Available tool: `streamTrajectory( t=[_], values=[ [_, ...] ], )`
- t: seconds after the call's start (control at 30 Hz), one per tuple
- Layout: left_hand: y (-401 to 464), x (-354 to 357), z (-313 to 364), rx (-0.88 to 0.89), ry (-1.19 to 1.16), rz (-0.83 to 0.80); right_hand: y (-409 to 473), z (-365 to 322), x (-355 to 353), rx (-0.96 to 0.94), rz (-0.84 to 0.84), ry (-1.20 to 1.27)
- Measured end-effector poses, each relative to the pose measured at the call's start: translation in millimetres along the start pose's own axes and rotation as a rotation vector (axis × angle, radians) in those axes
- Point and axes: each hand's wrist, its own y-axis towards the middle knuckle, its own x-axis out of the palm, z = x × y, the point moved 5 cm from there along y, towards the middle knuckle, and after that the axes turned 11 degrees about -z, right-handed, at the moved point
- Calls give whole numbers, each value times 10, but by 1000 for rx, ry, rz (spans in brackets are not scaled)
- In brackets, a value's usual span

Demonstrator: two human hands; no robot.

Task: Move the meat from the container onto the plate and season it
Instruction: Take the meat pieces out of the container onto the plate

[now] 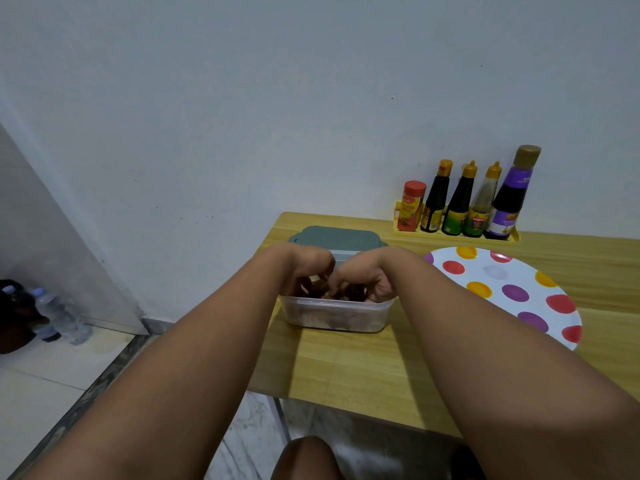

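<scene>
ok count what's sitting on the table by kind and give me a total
Sauce bottles: 4
Red-capped spice jar: 1
Yellow rack: 1
Clear container: 1
Grey-green lid: 1
Dotted plate: 1
Total: 9

Clear plastic container [334,315]; matt wood-grain table [363,368]; glossy plate [512,289].

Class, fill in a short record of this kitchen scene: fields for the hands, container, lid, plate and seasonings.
hands: left hand and right hand both reach into the container, fingers curled on the meat
container: clear, open, on the wooden table
lid: grey-green, behind the container
plate: polka-dot, no meat on it
seasonings: five bottles in a yellow rack by the wall
</scene>
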Motion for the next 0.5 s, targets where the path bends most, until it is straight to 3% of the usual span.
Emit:
streamTrajectory(
  t=[0.23,0.5],
  values=[
    [19,-42,59,-77,55,41,13,30,-99,3,120,43],
    [121,-59,-16,-49,-79,53,-22,36,-73,-17,82,120]
  ],
)
